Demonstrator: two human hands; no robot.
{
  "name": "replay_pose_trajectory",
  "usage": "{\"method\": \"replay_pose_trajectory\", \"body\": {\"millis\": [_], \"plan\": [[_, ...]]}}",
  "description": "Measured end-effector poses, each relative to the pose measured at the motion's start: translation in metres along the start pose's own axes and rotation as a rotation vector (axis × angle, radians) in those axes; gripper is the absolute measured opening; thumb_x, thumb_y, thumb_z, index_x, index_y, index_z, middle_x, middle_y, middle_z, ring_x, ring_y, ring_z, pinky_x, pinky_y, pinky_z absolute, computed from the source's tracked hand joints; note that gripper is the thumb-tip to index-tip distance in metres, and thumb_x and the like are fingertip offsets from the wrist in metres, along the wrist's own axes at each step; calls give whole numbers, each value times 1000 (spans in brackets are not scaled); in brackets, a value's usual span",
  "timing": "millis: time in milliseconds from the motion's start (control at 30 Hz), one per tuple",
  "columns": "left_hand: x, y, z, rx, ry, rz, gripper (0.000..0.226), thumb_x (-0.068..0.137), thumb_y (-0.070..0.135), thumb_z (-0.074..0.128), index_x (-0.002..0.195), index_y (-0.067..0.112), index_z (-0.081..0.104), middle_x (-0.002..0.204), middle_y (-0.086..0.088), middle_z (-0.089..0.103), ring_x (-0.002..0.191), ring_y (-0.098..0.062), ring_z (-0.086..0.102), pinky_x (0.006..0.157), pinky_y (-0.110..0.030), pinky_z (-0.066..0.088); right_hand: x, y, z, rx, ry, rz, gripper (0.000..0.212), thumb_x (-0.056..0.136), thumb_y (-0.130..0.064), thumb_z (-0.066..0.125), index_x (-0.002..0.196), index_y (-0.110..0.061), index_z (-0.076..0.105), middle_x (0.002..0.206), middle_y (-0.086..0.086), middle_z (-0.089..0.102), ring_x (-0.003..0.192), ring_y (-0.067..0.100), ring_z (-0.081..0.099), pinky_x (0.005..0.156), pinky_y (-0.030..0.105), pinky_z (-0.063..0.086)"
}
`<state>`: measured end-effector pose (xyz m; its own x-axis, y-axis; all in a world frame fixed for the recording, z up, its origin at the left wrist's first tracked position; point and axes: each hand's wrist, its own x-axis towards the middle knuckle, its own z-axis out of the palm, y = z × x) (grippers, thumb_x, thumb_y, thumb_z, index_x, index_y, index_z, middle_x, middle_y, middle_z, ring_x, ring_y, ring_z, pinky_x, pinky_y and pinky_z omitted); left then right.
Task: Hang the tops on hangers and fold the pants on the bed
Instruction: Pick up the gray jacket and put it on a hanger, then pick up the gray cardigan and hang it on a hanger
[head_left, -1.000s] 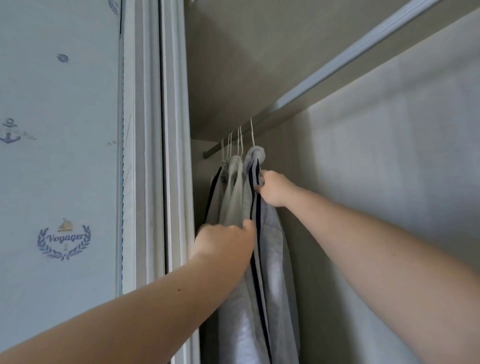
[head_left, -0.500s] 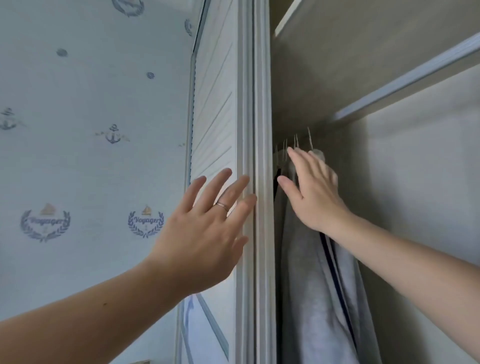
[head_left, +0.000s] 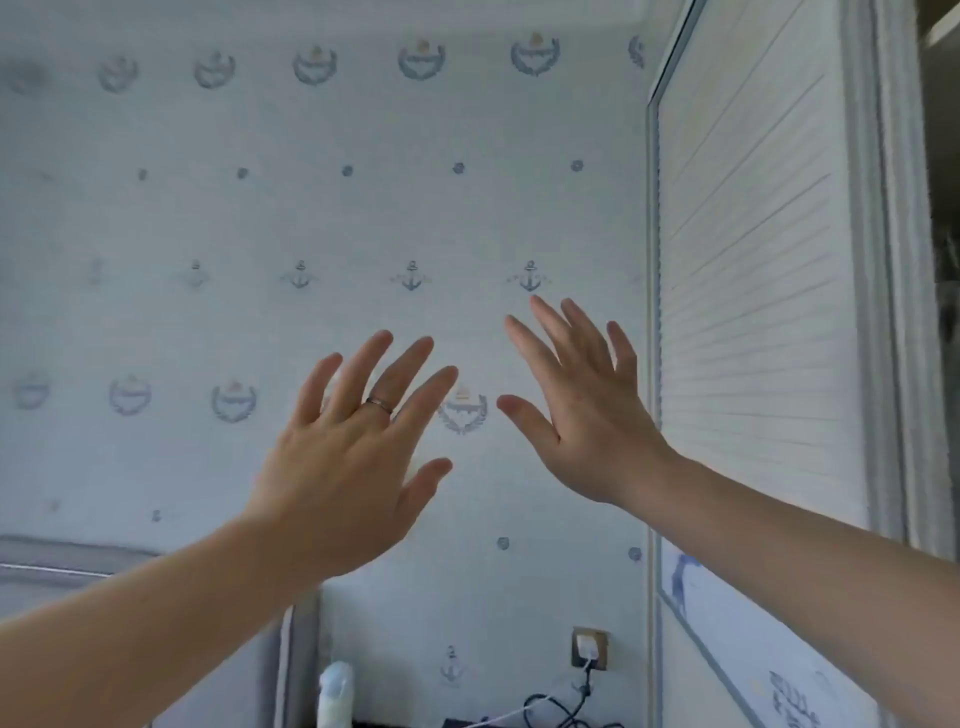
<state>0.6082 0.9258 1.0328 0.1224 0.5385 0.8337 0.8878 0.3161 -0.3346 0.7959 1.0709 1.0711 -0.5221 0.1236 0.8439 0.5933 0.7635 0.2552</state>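
Observation:
My left hand is raised in front of the wall with its fingers spread, a ring on one finger, and holds nothing. Beside it my right hand is also raised with straight, spread fingers and holds nothing. Neither hand touches anything. The hung tops and their hangers are out of view; only a dark sliver of the wardrobe opening shows at the far right edge. No pants or bed surface can be seen.
A white louvred wardrobe door stands at the right. Pale blue wallpaper with anchors and crests fills the middle. A grey headboard edge is at lower left. A wall socket with a charger and cables sits low.
Both hands let go of the hung grey tops and drew out of the wardrobe with fingers spread. My view swung left, from the wardrobe interior to the wallpapered wall.

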Motion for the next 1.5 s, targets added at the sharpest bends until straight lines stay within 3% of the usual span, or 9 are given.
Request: {"method": "replay_pose_trajectory", "body": {"millis": [133, 300, 367, 500, 633, 733, 1000, 1300, 1500], "plan": [[-101, -89, -34, 16, -88, -203, 73, 95, 63, 26, 158, 29, 22, 167, 0, 17, 155, -28, 6, 120, -52, 13, 5, -131, 30, 213, -48, -98, 70, 98, -63, 11, 160, -30, 9, 168, -5, 2, 155, 19, -7, 122, 50, -7], [-252, -177, -73, 87, -277, -483, 77, 93, 67, 16, 160, 30, 15, 169, 2, 5, 155, -24, -7, 124, -53, 7, -20, -296, 72, 423, -141, -291, 68, 101, -61, 18, 160, -27, 13, 168, -1, 9, 156, 23, 2, 122, 53, -2], [-316, -200, -89, 115, -323, -601, 77, 92, 67, 16, 160, 29, 16, 169, 2, 6, 155, -24, -7, 124, -51, 5, -39, -360, 88, 502, -198, -339, 69, 101, -61, 20, 159, -24, 21, 167, 1, 16, 155, 26, 11, 122, 57, 6], [-445, -218, -119, 177, -431, -780, 73, 94, 63, 27, 158, 27, 27, 167, 0, 15, 155, -25, 3, 123, -51, 11, -88, -474, 118, 637, -352, -458, 69, 100, -59, 23, 158, -22, 28, 166, 5, 21, 153, 30, 20, 118, 61, 12], [-561, -213, -141, 244, -578, -959, 71, 95, 54, 52, 157, 26, 31, 166, -2, 19, 154, -28, 10, 121, -49, 11, -139, -561, 146, 796, -513, -516, 70, 98, -61, 22, 157, -25, 30, 165, 2, 23, 152, 27, 19, 118, 59, 10], [-627, -209, -149, 276, -715, -1086, 72, 97, 56, 49, 159, 29, 23, 168, 1, 13, 155, -26, 4, 121, -47, 7, -169, -618, 173, 871, -604, -579, 75, 94, -67, 13, 157, -29, 26, 166, -2, 17, 154, 23, 11, 119, 54, 4], [-722, -256, -104, 254, -942, -1283, 71, 100, 61, 32, 159, 34, 4, 168, 4, -3, 154, -23, -9, 123, -46, 4, -184, -750, 262, 986, -787, -679, 65, 101, -62, 25, 158, -31, 21, 166, -3, 15, 154, 20, 7, 121, 49, -4], [-772, -365, 5, 182, -1015, -1466, 67, 101, 59, 35, 159, 33, 14, 168, 1, 7, 154, -23, -3, 121, -46, 5, -148, -856, 405, 997, -972, -769, 64, 102, -56, 33, 158, -30, 19, 166, -4, 16, 154, 18, 6, 121, 47, -5], [-816, -393, 68, 70, -1112, -1588, 67, 100, 59, 37, 158, 32, 18, 168, 1, 12, 154, -23, 1, 121, -46, 9, -151, -906, 495, 883, -1189, -724, 62, 102, -54, 34, 158, -30, 21, 166, -3, 18, 153, 19, 9, 122, 50, 2]]}}
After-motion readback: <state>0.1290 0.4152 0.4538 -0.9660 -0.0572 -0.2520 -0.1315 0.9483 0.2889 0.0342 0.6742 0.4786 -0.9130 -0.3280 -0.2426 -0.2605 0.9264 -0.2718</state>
